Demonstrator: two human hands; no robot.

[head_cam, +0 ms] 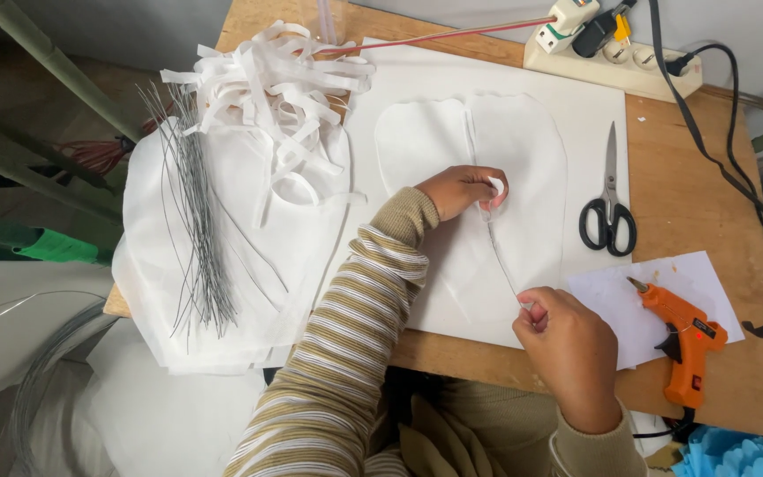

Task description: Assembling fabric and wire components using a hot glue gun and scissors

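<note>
1. Your left hand lies on the white petal-shaped sheet, fingers curled down and pressing a small strip of white tape onto the thin wire that runs down the sheet's middle.
2. Your right hand sits at the near edge of the white board, thumb and fingertips pinched shut on the lower end of the wire.
3. The wire stretches between both hands, lying along the petal's centre line.
4. The petal sheet lies flat on the white board, mid-table.
5. Black-handled scissors lie on the board's right edge, blades closed, pointing away from you.
6. An orange glue gun rests on a scrap of white paper, just right of your right hand, not touching it.
7. A bundle of grey wires lies on a stack of white fabric to your left.
8. A heap of white strips sits at the far left.
9. A power strip sits at the far edge of the table.
</note>
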